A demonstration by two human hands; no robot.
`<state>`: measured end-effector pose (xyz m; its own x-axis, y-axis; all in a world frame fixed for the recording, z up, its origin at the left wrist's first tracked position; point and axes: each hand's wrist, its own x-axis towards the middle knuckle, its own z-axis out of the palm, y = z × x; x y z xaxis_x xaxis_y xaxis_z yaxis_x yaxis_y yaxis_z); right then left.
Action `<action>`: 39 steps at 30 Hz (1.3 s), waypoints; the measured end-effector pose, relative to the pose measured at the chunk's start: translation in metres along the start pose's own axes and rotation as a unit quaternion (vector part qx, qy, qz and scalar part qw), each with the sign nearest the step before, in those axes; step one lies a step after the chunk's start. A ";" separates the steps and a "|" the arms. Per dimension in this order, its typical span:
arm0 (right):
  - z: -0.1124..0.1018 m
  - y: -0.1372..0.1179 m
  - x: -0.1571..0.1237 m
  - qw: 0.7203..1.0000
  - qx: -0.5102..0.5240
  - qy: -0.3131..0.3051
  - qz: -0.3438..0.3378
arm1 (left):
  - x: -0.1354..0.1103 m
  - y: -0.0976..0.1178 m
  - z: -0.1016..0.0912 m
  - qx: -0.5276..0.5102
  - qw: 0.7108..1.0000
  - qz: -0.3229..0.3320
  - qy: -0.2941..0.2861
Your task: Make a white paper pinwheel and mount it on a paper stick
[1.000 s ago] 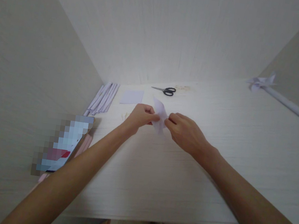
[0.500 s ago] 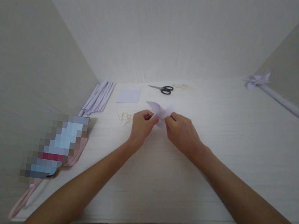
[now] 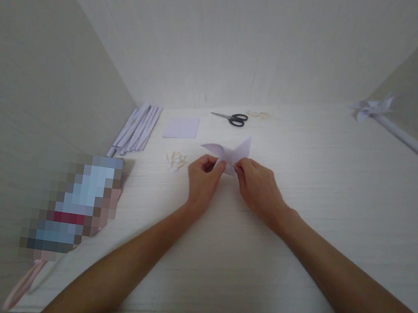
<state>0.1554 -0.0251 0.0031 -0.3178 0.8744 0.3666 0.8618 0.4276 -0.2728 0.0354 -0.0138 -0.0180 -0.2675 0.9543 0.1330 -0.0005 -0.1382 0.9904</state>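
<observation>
White thin-paper piece with pointed, curved vanes (image 3: 228, 155): between the 2 grips, over the pale wood-grain bench (image 3: 255, 272). Left grip (image 3: 202, 181) pinches its left side, thumb on the near face. Right grip (image 3: 260, 184) has fingertips closed on its right side; can't tell if they also hold something small. 2 vanes stick out past the fingers, 1 to the left, 1 upward beside the right grip.

Just left of left grip: loose pile of thin tan strips (image 3: 176, 161). Beyond it, flat white square paper sheet (image 3: 181, 127). Straight beyond both grips: black-handled metal scissors (image 3: 233, 119), tips pointing left; more thin tan bits (image 3: 258, 115) behind the handles.

Farther left of the grips: white rolled-paper tubes (image 3: 139, 128) in a bunch. Nearer and left: pixelated bluish object (image 3: 88, 186), pink strap (image 3: 22, 283) trailing below.

Far right, beyond the grips: white paper pinwheel (image 3: 373, 107) at the end of 1 thick white rolled-paper stick (image 3: 406, 138).
</observation>
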 end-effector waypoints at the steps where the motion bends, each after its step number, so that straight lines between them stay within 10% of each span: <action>1: 0.000 0.000 0.000 1.000 0.006 0.005 0.001 | 0.000 0.000 0.000 -0.001 1.000 0.002 0.000; 39: -0.005 -0.006 0.000 0.992 -0.071 0.087 -0.059 | 0.000 -0.002 0.005 -0.028 0.999 -0.038 0.006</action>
<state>0.1519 -0.0292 0.0094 -0.3579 0.7615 0.5405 0.8732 0.4779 -0.0951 0.0404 -0.0123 -0.0198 -0.2762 0.9594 0.0567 -0.0760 -0.0806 0.9938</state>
